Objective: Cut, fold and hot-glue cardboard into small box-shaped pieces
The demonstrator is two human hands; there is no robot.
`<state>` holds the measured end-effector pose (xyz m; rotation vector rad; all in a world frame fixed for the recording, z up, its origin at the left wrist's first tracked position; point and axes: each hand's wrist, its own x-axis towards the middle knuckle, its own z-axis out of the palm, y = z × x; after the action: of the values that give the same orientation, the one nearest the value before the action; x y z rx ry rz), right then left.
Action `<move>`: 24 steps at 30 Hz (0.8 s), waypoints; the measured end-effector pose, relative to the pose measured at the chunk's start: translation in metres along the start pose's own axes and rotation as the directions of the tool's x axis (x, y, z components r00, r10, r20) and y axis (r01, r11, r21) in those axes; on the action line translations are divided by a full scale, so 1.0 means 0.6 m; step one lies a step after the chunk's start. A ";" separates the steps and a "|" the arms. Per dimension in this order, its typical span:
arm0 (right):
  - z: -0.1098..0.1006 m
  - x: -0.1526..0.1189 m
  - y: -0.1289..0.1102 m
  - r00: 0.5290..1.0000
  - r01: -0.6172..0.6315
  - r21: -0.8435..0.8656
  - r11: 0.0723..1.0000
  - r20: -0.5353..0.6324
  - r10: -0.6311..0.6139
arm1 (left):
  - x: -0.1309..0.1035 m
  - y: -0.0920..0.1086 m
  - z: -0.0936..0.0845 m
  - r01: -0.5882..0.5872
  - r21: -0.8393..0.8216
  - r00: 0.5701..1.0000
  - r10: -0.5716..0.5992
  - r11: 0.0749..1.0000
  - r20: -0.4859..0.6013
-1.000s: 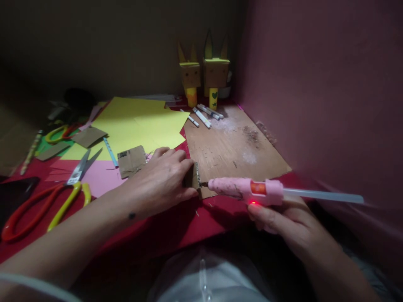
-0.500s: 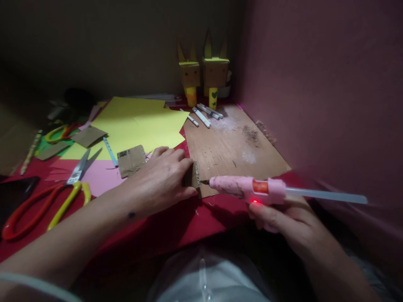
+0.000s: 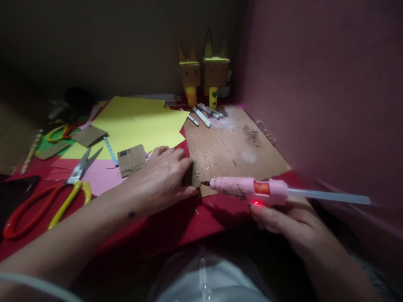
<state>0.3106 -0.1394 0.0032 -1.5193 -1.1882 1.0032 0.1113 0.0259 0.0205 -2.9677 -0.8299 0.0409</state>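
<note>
My left hand (image 3: pixel 166 174) is closed around a small piece of cardboard (image 3: pixel 194 176) at the near left corner of a brown board (image 3: pixel 217 163). The piece's corrugated edge faces right; my fingers hide the rest of it. In my right hand (image 3: pixel 283 222) is a pink hot glue gun (image 3: pixel 234 186) with a red light glowing on its side. A clear glue stick (image 3: pixel 333 196) sticks out of its back end. The dark nozzle tip (image 3: pixel 206 183) is at the cardboard's edge, touching or almost touching it.
Scissors (image 3: pixel 74 182) with red and yellow handles lie open at left. Yellow paper (image 3: pixel 135 121), pink paper (image 3: pixel 103 176) and a cardboard square (image 3: pixel 130 160) cover the red table. Behind are several markers (image 3: pixel 201 117) and two eared cardboard figures (image 3: pixel 215 71). A pink wall (image 3: pixel 330 84) rises at right.
The glue gun and my right hand have shifted very slightly right and down. My left hand and the cardboard stay in place.
</note>
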 end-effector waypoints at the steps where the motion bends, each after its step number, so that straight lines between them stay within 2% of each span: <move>1: 0.001 0.001 0.002 1.000 0.005 0.001 1.000 -0.005 -0.005 | 0.000 0.000 -0.001 -0.001 -0.001 1.000 0.001 1.000 0.000; 7: 0.002 0.002 0.010 1.000 0.022 -0.017 1.000 -0.011 -0.022 | 0.000 0.002 0.001 0.005 0.003 1.000 -0.005 1.000 0.011; 12: -0.004 -0.002 0.004 1.000 0.021 0.034 0.999 0.007 -0.021 | 0.000 0.000 0.001 0.001 0.012 1.000 -0.001 1.000 -0.001; 16: -0.007 -0.001 0.006 0.998 0.052 0.083 0.995 -0.041 -0.048 | -0.001 -0.006 0.004 0.029 0.023 1.000 -0.029 0.999 -0.001; 21: -0.001 0.001 0.028 0.996 -0.032 0.116 0.993 -0.084 0.042 | -0.006 -0.008 0.009 0.044 0.016 0.998 -0.044 0.999 -0.033; 24: 0.005 0.001 0.034 0.982 -0.096 0.158 0.983 -0.147 0.120 | -0.021 -0.016 -0.007 0.056 -0.039 0.996 -0.059 0.998 -0.070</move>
<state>0.3125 -0.1402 -0.0175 -1.5255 -0.9084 1.0022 0.0961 0.0273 0.0253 -2.9581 -0.9162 -0.0830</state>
